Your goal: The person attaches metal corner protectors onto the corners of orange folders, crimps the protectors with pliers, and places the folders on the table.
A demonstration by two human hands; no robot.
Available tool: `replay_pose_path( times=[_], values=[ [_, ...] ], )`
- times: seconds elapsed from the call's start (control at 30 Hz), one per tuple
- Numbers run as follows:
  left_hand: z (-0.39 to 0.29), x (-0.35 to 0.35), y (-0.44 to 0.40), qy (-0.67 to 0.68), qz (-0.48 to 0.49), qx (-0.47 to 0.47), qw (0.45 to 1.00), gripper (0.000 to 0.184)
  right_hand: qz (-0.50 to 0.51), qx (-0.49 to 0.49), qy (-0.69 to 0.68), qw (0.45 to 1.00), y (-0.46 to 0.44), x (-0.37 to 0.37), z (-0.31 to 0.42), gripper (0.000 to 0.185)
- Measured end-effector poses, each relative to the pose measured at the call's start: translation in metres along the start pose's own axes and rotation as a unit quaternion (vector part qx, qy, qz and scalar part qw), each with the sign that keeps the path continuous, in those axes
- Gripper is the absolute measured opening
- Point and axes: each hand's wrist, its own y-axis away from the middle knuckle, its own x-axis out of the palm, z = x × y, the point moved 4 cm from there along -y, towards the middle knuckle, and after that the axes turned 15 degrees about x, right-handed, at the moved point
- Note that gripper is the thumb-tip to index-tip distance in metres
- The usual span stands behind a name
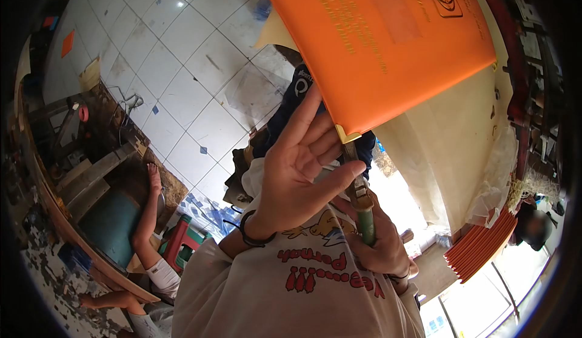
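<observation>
An orange cover [388,53] with gold lettering fills the upper right, a gold metal corner piece [348,134] on its lowest corner. My left hand [297,168] is spread beside that corner, its fingertips reaching the cover's left edge and partly hidden behind it. Its thumb lies near the metal head of a tool. My right hand [379,235] is wrapped round this green-handled tool [365,217], below the cover. The tool's tip is at the gold corner; whether it grips the corner piece is hard to tell.
Another person's leg [145,223] and a red and green stool [182,244] are at the lower left, near a wooden frame. A stack of orange covers [482,247] lies at the right. Pale sheet material [454,150] hangs behind the cover, and white tiled floor [200,53] extends ahead.
</observation>
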Motion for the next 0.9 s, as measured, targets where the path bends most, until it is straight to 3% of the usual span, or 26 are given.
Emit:
replay_pose_path(
  times=[0.63, 0.9],
  values=[
    [0.003, -0.007, 0.000, 0.014, 0.006, -0.024, 1.000, 0.096, 0.035, 0.010, -0.001, 0.999, -0.001, 0.000, -0.002, 0.098],
    [0.003, -0.006, -0.001, 0.016, 0.013, -0.018, 1.000, 0.098, 0.094, 0.071, -0.117, 0.986, 0.002, 0.005, -0.010, 0.091]
  ],
)
